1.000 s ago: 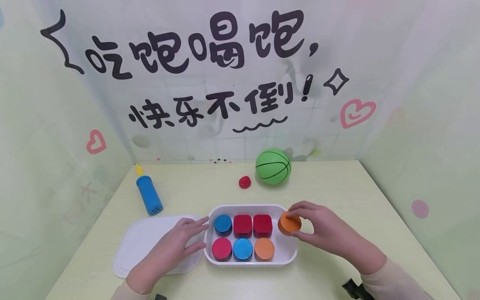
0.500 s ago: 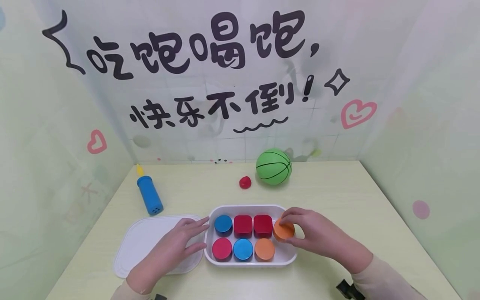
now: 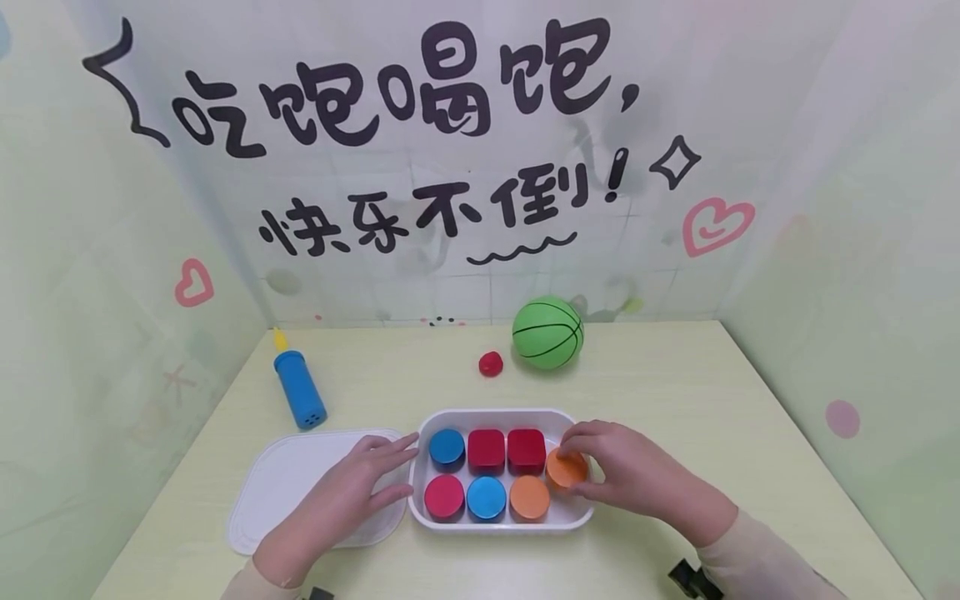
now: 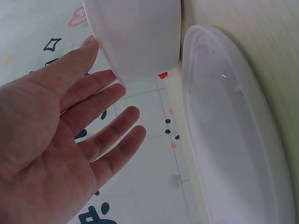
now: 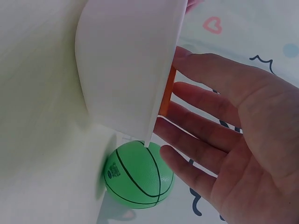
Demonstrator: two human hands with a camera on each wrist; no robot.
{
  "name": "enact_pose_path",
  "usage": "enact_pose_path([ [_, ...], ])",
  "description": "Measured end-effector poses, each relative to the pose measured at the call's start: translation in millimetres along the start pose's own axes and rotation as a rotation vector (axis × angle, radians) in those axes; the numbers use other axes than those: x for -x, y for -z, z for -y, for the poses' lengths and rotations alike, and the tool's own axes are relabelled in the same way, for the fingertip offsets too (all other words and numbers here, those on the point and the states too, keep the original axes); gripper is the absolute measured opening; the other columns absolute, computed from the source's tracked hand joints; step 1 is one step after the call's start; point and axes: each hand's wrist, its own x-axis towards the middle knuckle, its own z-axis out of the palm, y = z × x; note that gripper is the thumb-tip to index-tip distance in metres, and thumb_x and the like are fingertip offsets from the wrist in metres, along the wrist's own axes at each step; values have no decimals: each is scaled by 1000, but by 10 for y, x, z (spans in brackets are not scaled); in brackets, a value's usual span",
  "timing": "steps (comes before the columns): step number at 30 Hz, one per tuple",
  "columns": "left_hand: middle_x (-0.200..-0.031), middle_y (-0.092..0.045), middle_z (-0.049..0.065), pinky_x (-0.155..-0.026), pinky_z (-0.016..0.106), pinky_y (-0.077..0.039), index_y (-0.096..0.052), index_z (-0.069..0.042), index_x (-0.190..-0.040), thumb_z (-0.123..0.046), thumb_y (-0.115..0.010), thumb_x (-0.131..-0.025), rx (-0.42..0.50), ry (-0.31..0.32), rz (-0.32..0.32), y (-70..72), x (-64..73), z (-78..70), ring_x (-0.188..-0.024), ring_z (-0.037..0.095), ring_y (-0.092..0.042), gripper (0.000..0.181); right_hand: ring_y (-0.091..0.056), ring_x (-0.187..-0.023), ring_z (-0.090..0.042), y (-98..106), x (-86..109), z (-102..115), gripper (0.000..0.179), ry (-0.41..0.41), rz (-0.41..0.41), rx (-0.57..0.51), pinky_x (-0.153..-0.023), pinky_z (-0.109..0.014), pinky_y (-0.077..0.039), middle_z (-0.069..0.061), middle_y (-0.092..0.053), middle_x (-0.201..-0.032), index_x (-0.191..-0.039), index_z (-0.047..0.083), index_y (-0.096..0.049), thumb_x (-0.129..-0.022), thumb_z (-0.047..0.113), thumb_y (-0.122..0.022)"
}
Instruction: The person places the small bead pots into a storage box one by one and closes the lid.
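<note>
A white oval-ended box (image 3: 491,528) holds several coloured pieces in two rows. At its right end is an orange cylinder (image 3: 567,472), which my right hand (image 3: 626,471) grips from the side with thumb and fingers. In the right wrist view the box wall hides most of that orange cylinder (image 5: 167,95). My left hand (image 3: 348,492) lies at the left end, its fairly straight fingers touching the rim. Inside also sit a dark blue cylinder (image 3: 447,447), two red square blocks (image 3: 486,450), a red-pink cylinder (image 3: 444,497), a light blue cylinder (image 3: 486,497) and a paler orange cylinder (image 3: 529,497).
A white lid (image 3: 266,483) lies flat on the table, partly under the left forearm. Farther back are a blue hand pump (image 3: 300,390) with a yellow nozzle, a small red lump (image 3: 491,364) and a green ball (image 3: 548,333). Fabric walls enclose the table.
My right hand has moved left and slightly down, bringing the orange cylinder from over the right rim into the box beside the right red block. The left hand has stayed still.
</note>
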Motion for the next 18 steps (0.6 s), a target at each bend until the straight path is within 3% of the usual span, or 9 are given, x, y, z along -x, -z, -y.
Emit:
enact_pose_path([
  [8,-149,-59,-6,-96,45,-61,-59,-29,-147,-42,-78,-90,4,3,6,1,2,-12,-134,23,-52,61,-66,-91,-11,-52,-65,1,31,-4,30,33,-85,-36,-60,5,-74,-105,-105,16,-80,-78,23,-92],
  [18,-149,-58,-7,-97,46,-60,-60,-30,-146,-43,-78,-90,-3,0,0,0,-6,2,-135,24,-52,61,-63,-88,-8,-146,-114,-13,33,-4,42,84,-92,-44,-54,9,-74,-95,-102,17,-80,-75,29,-93],
])
